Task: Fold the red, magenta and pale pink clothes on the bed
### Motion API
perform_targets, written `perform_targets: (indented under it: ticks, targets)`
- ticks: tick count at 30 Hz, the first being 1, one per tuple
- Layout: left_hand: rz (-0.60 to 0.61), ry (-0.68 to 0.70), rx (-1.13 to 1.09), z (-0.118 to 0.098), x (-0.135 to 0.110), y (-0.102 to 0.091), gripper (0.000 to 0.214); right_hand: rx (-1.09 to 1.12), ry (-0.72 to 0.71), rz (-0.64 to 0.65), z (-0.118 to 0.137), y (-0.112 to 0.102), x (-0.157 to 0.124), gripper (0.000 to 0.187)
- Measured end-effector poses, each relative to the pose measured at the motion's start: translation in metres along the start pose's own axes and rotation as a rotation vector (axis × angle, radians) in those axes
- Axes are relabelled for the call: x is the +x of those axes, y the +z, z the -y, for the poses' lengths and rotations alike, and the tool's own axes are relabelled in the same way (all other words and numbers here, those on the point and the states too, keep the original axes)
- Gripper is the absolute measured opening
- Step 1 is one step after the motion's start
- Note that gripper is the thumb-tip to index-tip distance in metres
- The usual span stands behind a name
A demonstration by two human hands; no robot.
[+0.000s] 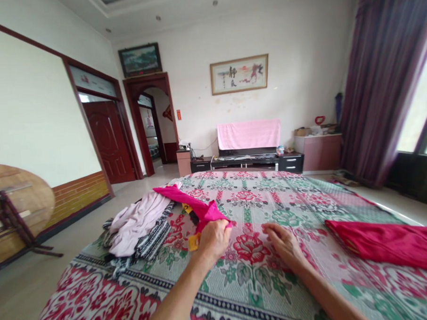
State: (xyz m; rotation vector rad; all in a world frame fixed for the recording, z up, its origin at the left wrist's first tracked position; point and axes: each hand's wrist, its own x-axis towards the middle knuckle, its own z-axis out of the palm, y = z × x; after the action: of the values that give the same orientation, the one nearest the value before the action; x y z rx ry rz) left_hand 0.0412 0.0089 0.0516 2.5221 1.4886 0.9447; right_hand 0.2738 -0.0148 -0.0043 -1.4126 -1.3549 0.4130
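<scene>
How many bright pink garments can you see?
2: one garment in the left hand, another garment lying to the right of the right hand. The clothes pile may hide more.

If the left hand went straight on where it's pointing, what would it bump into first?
The way looks free: past the pink garment it holds, the left hand has only the patterned cover ahead, to its far edge. It might brush that cover; the hand's height is hard to judge.
</scene>
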Motion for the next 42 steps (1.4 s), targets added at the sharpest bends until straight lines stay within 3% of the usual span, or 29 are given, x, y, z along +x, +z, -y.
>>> perform_targets:
  ticks: [2, 5, 8, 10, 13, 17, 23, 28, 31, 35, 42]
  targets:
    - [0.044, 0.072, -0.224, -0.008, -0.007, 0.006, 0.035, 0.095, 0.065, -0.03, -0.001, -0.002, 0.001, 0.035]
    - [-0.05, -0.022, -0.392, 0.002, -0.013, 0.002, 0.038, 0.109, 0.069, 0.006, -0.004, 0.0, 0.001, 0.036]
    - [-0.223, -0.193, -0.329, 0.028, -0.014, -0.003, 0.036, -0.005, -0.003, 0.062, -0.007, 0.002, 0.001, 0.035]
    - [-0.267, -0.244, -0.242, 0.046, -0.014, -0.004, 0.035, -0.092, -0.075, 0.087, -0.005, 0.003, -0.001, 0.032]
    - [-0.251, -0.273, -0.177, 0.063, -0.017, 0.0, 0.033, -0.182, -0.184, 0.158, 0.006, 0.002, -0.007, 0.029]
    - [-0.21, -0.309, -0.185, 0.072, -0.02, 0.008, 0.032, -0.197, -0.247, 0.253, 0.024, 0.005, -0.018, 0.03]
    - [-0.121, -0.271, -0.236, 0.067, -0.021, 0.013, 0.033, -0.276, -0.275, 0.296, 0.035, 0.023, -0.029, 0.033]
    - [-0.054, -0.196, -0.271, 0.06, -0.022, 0.012, 0.027, -0.359, -0.332, 0.315, 0.032, 0.028, -0.028, 0.024]
    - [-0.064, -0.202, -0.289, 0.061, -0.022, 0.013, 0.026, -0.314, -0.287, 0.278, 0.027, 0.028, -0.025, 0.025]
    - [-0.144, -0.291, -0.438, 0.063, -0.019, 0.012, 0.027, -0.156, -0.102, 0.138, 0.021, 0.024, -0.021, 0.03]
    - [-0.205, -0.602, -1.198, 0.06, -0.007, 0.004, 0.03, 0.217, 0.096, -0.16, 0.004, 0.007, -0.001, 0.036]
